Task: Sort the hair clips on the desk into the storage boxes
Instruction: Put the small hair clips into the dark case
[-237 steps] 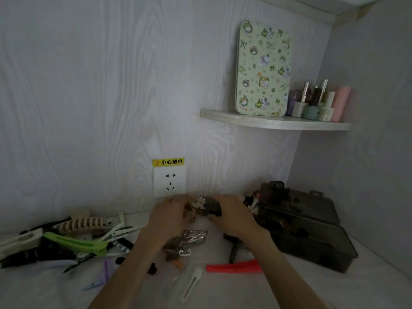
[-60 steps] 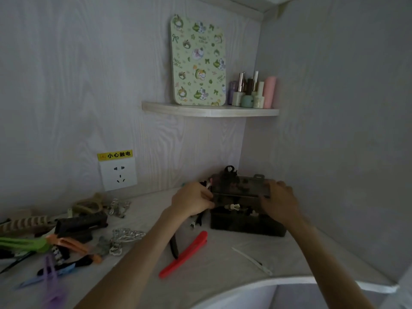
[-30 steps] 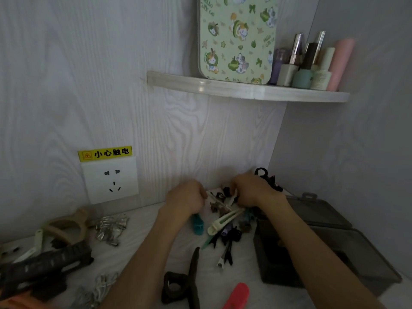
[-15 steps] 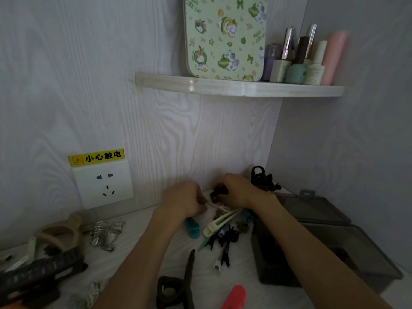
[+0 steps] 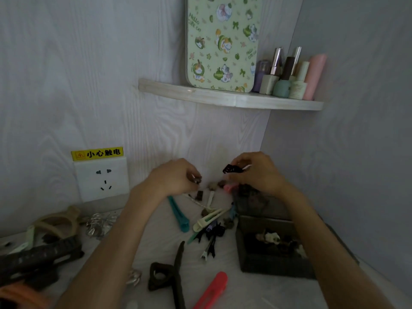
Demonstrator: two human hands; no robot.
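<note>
A pile of small hair clips (image 5: 211, 219) lies on the desk by the back wall, among them a teal clip (image 5: 178, 214) and a cream clip (image 5: 208, 219). My right hand (image 5: 256, 172) pinches a small black claw clip (image 5: 231, 169) above the pile. My left hand (image 5: 174, 177) pinches a small brown clip (image 5: 196, 179) beside it. A dark open storage box (image 5: 274, 262) stands at the right under my right forearm, with several small clips inside. A red clip (image 5: 211, 291) and a long black clip (image 5: 178, 273) lie nearer me.
Large claw clips, a beige one (image 5: 58, 221) and a dark one (image 5: 38, 257), lie at the left with a silver clip (image 5: 100, 224). A wall socket (image 5: 102, 178) sits behind. A corner shelf (image 5: 229, 99) with bottles hangs overhead.
My right hand has lifted a black claw clip from the pile. My left hand now pinches a small brown clip. The view has shifted slightly.
</note>
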